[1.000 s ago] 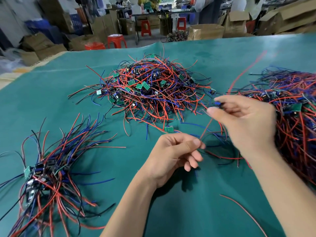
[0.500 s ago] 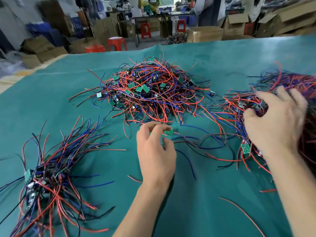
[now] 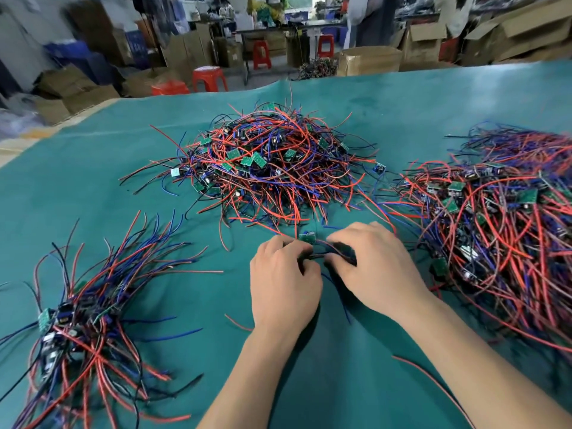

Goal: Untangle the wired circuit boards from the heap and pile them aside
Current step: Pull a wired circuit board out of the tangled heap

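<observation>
Wires are the whole story with these, so go easy. You've got both hands down on the green mat (image 3: 402,113), just on the near side of the middle heap (image 3: 272,168). Your left hand (image 3: 283,286) and right hand (image 3: 376,274) both have fingers curled round a small bunch of dark wires (image 3: 322,253), with one green circuit board (image 3: 307,237) poking out just past your fingertips, toward the heap. These look feather-light and floppy, and I'd guess the solder joints are the weak spot, so hold close to the board, not out on the leads, and tease rather than yank. The sorted pile (image 3: 80,323) sits well left of the heap, the bigger tangle (image 3: 501,230) off to its right
</observation>
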